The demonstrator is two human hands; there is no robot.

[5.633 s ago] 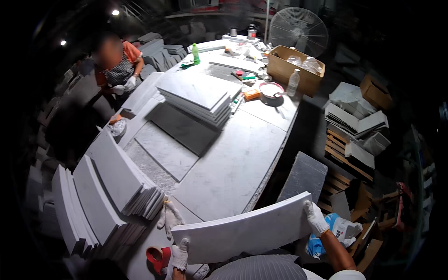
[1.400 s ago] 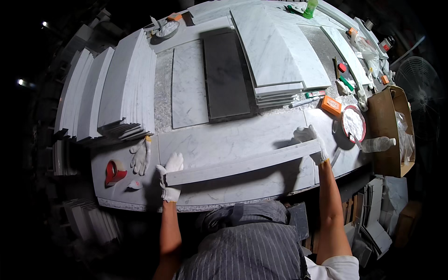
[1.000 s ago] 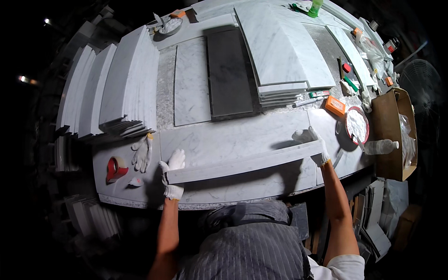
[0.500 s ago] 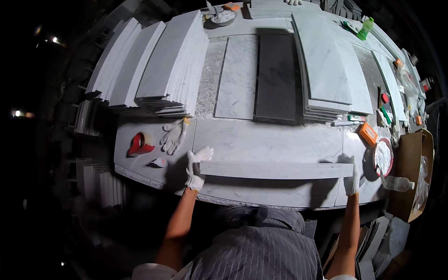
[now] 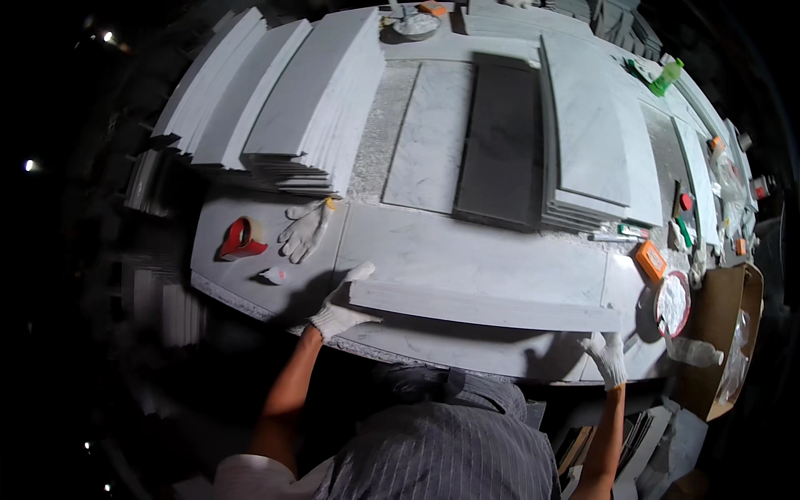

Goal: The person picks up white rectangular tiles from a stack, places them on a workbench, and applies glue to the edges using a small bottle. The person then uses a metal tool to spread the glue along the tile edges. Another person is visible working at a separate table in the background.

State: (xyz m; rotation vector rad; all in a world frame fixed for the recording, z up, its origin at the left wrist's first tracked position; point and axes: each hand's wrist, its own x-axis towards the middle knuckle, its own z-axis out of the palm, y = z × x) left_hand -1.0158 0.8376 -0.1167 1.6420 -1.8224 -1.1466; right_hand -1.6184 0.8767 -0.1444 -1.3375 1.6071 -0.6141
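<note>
A long pale marble slab (image 5: 483, 307) stands on its narrow edge across the front of the worktop, its right end lower in the picture than its left. At its left end my white-gloved left hand (image 5: 340, 310) grips it, fingers behind and thumb stretched along the near side. My right hand (image 5: 607, 360), gloved in white too, holds the other end with the thumb on the near face; some of its fingers are hidden by the slab. Beneath lies a flat marble panel (image 5: 467, 250).
Slab stacks (image 5: 312, 100) rise at back left, another stack (image 5: 587, 125) at back right, with a dark slab (image 5: 500, 142) between. Left lie a tape roll (image 5: 243, 238) and a spare glove (image 5: 305, 229). Right are an orange box (image 5: 650, 262), a powder bowl (image 5: 672, 302) and a cardboard box (image 5: 725, 342).
The slab has tilted, its right end coming nearer to me. My right hand has moved toward me with it, and my left hand's thumb now stretches along the near side. The whole view has turned slightly.
</note>
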